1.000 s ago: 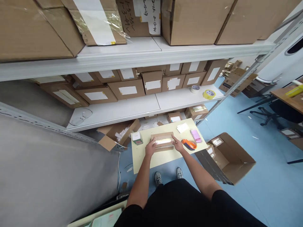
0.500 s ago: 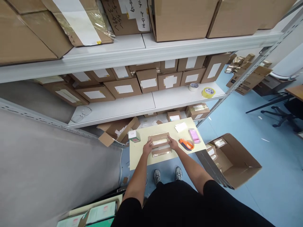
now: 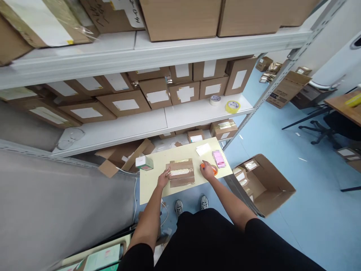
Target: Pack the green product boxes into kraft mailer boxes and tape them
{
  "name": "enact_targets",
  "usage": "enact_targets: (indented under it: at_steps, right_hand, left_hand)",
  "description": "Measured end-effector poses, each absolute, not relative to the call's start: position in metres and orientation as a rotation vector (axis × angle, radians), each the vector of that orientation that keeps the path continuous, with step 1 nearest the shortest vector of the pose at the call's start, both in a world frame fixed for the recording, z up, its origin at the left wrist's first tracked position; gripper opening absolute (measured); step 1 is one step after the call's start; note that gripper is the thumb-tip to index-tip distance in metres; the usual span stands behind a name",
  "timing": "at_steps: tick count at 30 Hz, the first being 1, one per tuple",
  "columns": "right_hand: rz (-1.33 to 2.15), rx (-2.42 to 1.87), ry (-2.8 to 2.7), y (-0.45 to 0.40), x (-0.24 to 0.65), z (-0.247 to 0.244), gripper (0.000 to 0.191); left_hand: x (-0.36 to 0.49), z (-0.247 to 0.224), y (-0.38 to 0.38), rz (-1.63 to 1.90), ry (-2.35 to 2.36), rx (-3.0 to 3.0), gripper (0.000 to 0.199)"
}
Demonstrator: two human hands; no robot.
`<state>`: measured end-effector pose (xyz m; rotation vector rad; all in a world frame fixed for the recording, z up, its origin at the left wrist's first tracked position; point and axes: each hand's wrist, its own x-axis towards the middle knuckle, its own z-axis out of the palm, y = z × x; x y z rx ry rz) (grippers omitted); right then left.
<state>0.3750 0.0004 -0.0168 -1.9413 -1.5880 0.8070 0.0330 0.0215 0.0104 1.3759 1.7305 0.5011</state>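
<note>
On the pale yellow board [image 3: 152,190] lies a flat brown cardboard box [image 3: 180,183], its flaps edged with clear tape and a white strip across its middle. My left hand [image 3: 163,178] grips the box's left edge, thumb on top. To the right of the box, my right hand [image 3: 208,171] is closed around an orange tape dispenser [image 3: 214,169], which it partly covers. Just beyond that hand are a pink pixelated object [image 3: 219,159] and some white paper slips [image 3: 203,149]. A small white and green box [image 3: 144,163] stands at the board's left.
Metal shelves [image 3: 169,119] full of labelled cartons rise in front, with a yellow tape roll [image 3: 232,107] and a white tape roll [image 3: 215,100] on the middle shelf. A large open carton [image 3: 270,195] stands on the floor at right. An open carton [image 3: 124,156] sits left beyond the board.
My right hand has let go of the cardboard box, moved right and taken hold of the orange tape dispenser. The box has opened out flatter under my left hand. The view has shifted right.
</note>
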Motion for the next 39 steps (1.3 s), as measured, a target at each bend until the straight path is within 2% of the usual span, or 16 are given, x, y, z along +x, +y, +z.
enact_targets:
  at_steps: [6, 12, 17, 22, 30, 33, 39]
  right_hand:
    - [1.034, -2.069, -1.483, -0.014, 0.431, -0.047, 0.027]
    - [1.140, -2.118, -1.348, -0.026, 0.421, -0.077, 0.039]
    - [1.135, -2.126, -1.223, -0.019, 0.414, -0.081, 0.036]
    - [1.156, -2.025, -1.204, -0.011, 0.423, -0.057, 0.046]
    - [1.294, -1.459, -1.428, -0.013, 0.371, 0.030, 0.064]
    - [1.372, -1.390, -1.568, -0.009, 0.345, 0.041, 0.059]
    - [1.392, -1.428, -1.695, -0.005, 0.337, 0.030, 0.051]
  left_hand:
    - [0.044, -0.002, 0.013, 0.469, 1.754, 1.358, 0.051]
    - [0.056, -0.012, 0.009, 0.490, 1.737, 1.374, 0.052]
    - [0.065, -0.016, 0.002, 0.524, 1.750, 1.383, 0.048]
    - [0.070, -0.016, -0.004, 0.522, 1.790, 1.363, 0.048]
    - [0.078, -0.018, -0.009, 0.615, 1.787, 1.234, 0.050]
    - [0.080, -0.017, -0.009, 0.641, 1.773, 1.213, 0.051]
    - [0.087, -0.008, -0.014, 0.640, 1.799, 1.263, 0.053]
